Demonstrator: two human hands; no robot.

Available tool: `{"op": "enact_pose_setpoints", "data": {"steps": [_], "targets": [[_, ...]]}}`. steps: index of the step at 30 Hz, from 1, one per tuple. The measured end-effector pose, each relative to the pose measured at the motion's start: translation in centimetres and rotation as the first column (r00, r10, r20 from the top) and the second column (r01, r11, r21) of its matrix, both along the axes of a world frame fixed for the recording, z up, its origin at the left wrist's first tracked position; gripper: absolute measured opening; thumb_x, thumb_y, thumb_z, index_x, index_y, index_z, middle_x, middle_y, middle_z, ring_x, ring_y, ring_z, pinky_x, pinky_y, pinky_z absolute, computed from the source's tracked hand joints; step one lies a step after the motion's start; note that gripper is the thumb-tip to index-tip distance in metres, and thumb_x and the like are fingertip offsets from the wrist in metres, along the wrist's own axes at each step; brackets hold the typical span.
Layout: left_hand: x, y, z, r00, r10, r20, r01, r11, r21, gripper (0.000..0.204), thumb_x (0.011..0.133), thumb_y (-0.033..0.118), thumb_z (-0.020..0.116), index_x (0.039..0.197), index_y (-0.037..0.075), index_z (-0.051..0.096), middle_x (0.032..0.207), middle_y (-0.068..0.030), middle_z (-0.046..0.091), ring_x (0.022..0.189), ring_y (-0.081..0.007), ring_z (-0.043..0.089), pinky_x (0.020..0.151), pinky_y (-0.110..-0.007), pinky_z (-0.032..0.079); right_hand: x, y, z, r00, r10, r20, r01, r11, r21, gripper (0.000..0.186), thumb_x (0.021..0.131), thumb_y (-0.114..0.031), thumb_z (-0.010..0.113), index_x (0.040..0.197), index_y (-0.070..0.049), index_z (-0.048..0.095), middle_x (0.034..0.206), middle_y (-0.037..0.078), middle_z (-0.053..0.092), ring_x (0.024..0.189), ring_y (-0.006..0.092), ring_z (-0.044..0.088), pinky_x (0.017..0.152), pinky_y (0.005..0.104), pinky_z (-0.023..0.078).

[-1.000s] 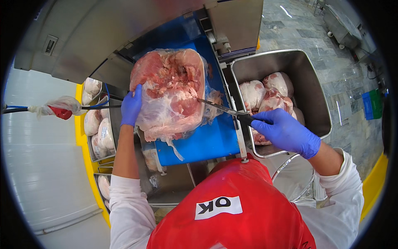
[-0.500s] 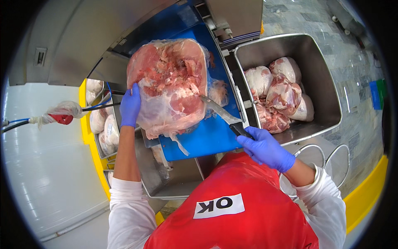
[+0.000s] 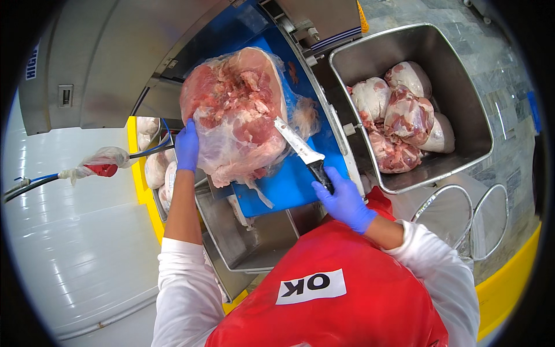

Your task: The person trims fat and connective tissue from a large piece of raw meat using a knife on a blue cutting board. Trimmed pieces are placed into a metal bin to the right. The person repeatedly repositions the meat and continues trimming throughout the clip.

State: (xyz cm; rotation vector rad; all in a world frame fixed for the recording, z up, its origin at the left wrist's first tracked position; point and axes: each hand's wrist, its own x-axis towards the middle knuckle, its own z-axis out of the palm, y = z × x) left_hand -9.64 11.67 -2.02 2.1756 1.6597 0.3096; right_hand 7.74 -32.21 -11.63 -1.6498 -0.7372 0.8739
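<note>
A large cut of raw meat (image 3: 234, 113), pink with whitish membrane and a ragged middle, rests on the blue cutting surface (image 3: 289, 185). My left hand (image 3: 186, 146), in a blue glove, is pressed along its left side, fingers partly hidden by the meat's edge. Gloved in blue too, my right hand (image 3: 345, 199) is closed round the black handle of a knife (image 3: 299, 141). The blade points up and left, and its tip is at the meat's right side. Beside the blade lies a small heap of trimmings (image 3: 304, 117) on the blue surface.
On the right stands a deep steel bin (image 3: 457, 115) holding several meat pieces (image 3: 407, 113). Another steel tub (image 3: 248, 246) sits below the blue surface. At left are a cable with a plastic-wrapped red part (image 3: 104, 169) and trays of meat (image 3: 156, 168). Steel housing (image 3: 104, 69) rises behind.
The knife has turned so its flat, pale blade face shows, and my right hand has shifted slightly left. My left hand stays against the meat. The whole view has shifted a little.
</note>
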Motion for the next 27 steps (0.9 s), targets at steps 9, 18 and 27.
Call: {"op": "enact_pose_setpoints", "data": {"steps": [9, 18, 27], "targets": [[0.5, -0.1, 0.0, 0.999, -0.042, 0.022, 0.039, 0.994, 0.107, 0.076, 0.107, 0.061, 0.049, 0.116, -0.009, 0.075, 0.109, -0.0321, 0.076, 0.105, -0.0424, 0.073, 0.097, -0.047, 0.053, 14.5, -2.8, 8.2, 0.905, 0.411, 0.104, -0.388, 0.902, -0.189, 0.046, 0.101, -0.037, 0.072, 0.130, -0.002, 0.066, 0.089, 0.025, 0.073, 0.084, 0.0446, 0.074, 0.076, 0.0491, 0.057], [-0.2, 0.1, -0.8, 0.998, -0.014, 0.069, 0.012, 0.999, 0.039, 0.072, 0.106, 0.058, 0.047, 0.125, -0.006, 0.073, 0.123, -0.0302, 0.074, 0.116, -0.0417, 0.072, 0.103, -0.046, 0.051, 3.1, 0.4, 2.4, 0.978, 0.057, 0.200, -0.041, 0.996, -0.084, 0.050, 0.099, -0.038, 0.075, 0.133, -0.004, 0.060, 0.086, 0.026, 0.072, 0.080, 0.0475, 0.072, 0.070, 0.0545, 0.057], [-0.2, 0.8, -0.3, 0.994, -0.028, -0.103, 0.035, 0.997, 0.065, 0.070, 0.106, 0.055, 0.039, 0.123, -0.005, 0.073, 0.125, -0.0339, 0.071, 0.123, -0.0494, 0.067, 0.107, -0.051, 0.049, -4.6, 2.5, -2.4, 0.986, -0.165, -0.026, 0.167, 0.972, 0.163, 0.042, 0.101, -0.024, 0.077, 0.129, 0.000, 0.059, 0.085, 0.023, 0.074, 0.075, 0.0440, 0.074, 0.062, 0.0494, 0.057]]}}
